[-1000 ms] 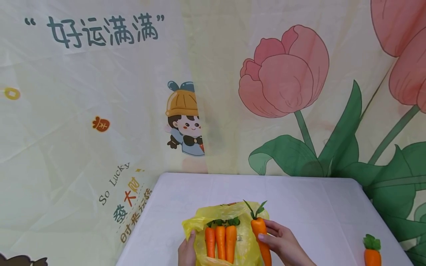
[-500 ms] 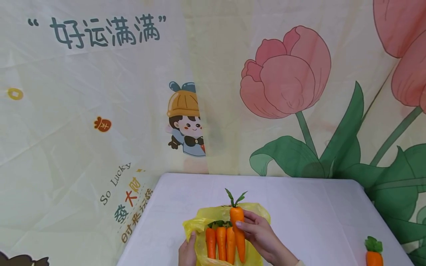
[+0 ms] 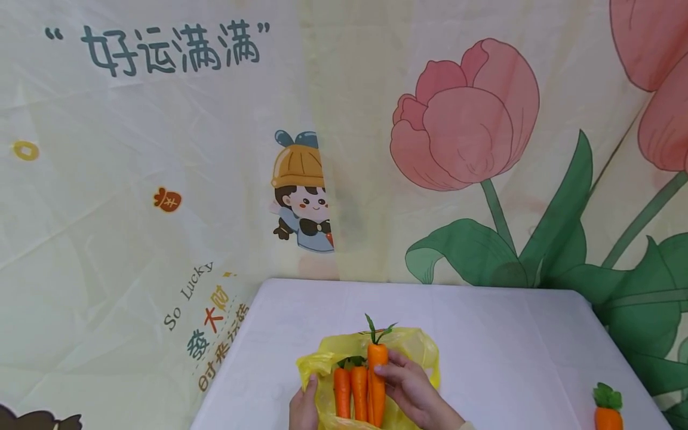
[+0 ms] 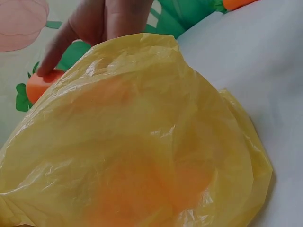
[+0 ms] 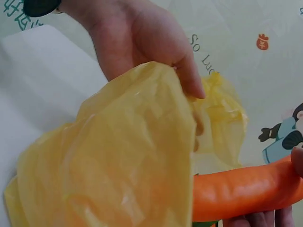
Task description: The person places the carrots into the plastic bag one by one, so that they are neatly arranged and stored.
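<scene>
A thin yellow plastic bag [image 3: 414, 341] lies with its mouth spread, and my left hand [image 3: 304, 409] grips its left edge. In the right wrist view, the left hand [image 5: 144, 42] curls its fingers behind the plastic. Several orange carrots [image 3: 342, 391] with green tops sit side by side in the bag. My right hand [image 3: 412, 387] pinches another carrot [image 3: 378, 391] between thumb and fingers, held upright at the right of that row, its leafy top uppermost. The right wrist view shows that carrot [image 5: 241, 189] reaching part-way behind the bag's wall.
One more carrot [image 3: 608, 417] lies at the right side of the white-covered table [image 3: 510, 340], cut off by the frame's bottom. A printed cloth [image 3: 360, 179] with tulips and lettering hangs behind the table.
My right hand has carried its carrot leftward from the bag's right edge to beside the other carrots, then slightly down. The left hand has stayed on the bag's edge.
</scene>
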A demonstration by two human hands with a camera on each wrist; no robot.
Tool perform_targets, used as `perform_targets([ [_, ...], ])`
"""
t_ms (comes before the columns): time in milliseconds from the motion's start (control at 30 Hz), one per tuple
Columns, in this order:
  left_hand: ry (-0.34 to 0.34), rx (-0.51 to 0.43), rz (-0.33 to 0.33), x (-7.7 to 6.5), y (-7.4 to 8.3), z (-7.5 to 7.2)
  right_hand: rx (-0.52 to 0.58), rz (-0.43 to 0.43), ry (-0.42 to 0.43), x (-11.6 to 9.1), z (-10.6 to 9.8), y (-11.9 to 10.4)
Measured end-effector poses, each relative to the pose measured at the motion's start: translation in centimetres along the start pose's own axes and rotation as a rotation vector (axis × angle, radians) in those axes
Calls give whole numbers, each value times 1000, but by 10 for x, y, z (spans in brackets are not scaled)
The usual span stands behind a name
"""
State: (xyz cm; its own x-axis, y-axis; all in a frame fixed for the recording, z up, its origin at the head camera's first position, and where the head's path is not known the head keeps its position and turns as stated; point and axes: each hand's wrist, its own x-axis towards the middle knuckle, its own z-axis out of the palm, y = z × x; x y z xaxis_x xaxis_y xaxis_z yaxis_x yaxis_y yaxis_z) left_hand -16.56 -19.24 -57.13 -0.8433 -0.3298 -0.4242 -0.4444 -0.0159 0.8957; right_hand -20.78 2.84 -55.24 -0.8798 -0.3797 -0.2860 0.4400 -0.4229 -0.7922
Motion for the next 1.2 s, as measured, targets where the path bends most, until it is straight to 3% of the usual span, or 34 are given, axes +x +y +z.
perform_targets([
  [233,-2,-19,40,1,-2,2,-54,36,45,3,-7,11],
  [500,21,4,35,0,0,2,-118,39,175,6,-13,18],
  [800,0,10,2,1,0,3,-283,53,350,15,-23,29],
  [1200,6,-20,52,3,-4,3,-444,-36,469,18,-22,39],
])
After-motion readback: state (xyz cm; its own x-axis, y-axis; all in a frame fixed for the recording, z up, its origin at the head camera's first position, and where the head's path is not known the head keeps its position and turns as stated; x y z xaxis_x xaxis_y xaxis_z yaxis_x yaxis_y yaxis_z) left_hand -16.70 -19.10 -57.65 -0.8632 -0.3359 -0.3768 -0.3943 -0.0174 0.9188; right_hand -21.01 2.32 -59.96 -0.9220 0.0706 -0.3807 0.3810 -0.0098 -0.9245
